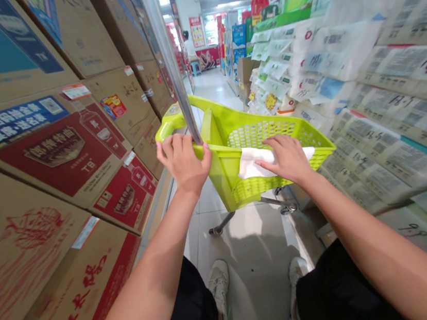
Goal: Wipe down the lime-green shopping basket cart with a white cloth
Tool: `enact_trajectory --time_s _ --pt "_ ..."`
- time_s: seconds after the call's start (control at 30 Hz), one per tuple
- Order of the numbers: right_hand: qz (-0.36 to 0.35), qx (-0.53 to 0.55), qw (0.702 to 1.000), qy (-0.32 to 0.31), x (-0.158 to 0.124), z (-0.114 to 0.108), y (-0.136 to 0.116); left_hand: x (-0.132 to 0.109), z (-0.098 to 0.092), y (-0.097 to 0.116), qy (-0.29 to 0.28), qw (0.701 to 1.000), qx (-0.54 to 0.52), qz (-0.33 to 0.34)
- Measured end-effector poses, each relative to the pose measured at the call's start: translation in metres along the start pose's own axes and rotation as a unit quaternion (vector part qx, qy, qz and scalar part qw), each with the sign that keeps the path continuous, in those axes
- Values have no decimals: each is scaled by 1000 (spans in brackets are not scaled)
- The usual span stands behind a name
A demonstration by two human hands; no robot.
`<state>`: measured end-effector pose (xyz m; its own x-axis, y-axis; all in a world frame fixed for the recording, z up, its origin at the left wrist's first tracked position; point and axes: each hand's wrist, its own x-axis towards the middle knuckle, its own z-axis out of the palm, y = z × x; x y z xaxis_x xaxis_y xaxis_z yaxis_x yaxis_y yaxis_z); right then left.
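Observation:
A lime-green plastic shopping cart [234, 173] with perforated basket walls stands sideways in front of me. My left hand [185, 161] grips its rim at the handle end, fingers over the edge, beside an upright metal pole [174, 61]. My right hand [286, 157] presses a white cloth [251, 163] against the long near side of the basket, the fingers curled over the top rim. Part of the cloth shows on either side of that hand. Its fingertips are partly hidden behind the rim.
Stacked cardboard cartons [79, 145] form a wall on the left. Packs of tissue paper [391, 122] with handwritten prices fill the right side. A tiled floor [244, 249] runs down the aisle to a person [189, 46] near a blue stool [195, 67].

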<state>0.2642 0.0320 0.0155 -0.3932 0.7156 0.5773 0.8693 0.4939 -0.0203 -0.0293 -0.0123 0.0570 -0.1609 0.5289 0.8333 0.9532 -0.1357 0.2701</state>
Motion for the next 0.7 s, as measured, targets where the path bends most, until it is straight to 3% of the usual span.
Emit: enact_trajectory --time_s 0.1,0.27,0.5,0.7 --pt "-11 12 1000 -24 0 1 -3 -1 2 5 1 1000 2 -7" --pt "39 -15 997 -63 11 10 -27 -1 3 9 7 1000 0 -3" --pt "43 6 999 -23 31 18 -70 -1 1 3 14 1000 5 -1" --pt "44 -13 998 -48 33 12 -69 3 -3 -7 4 1000 5 6"
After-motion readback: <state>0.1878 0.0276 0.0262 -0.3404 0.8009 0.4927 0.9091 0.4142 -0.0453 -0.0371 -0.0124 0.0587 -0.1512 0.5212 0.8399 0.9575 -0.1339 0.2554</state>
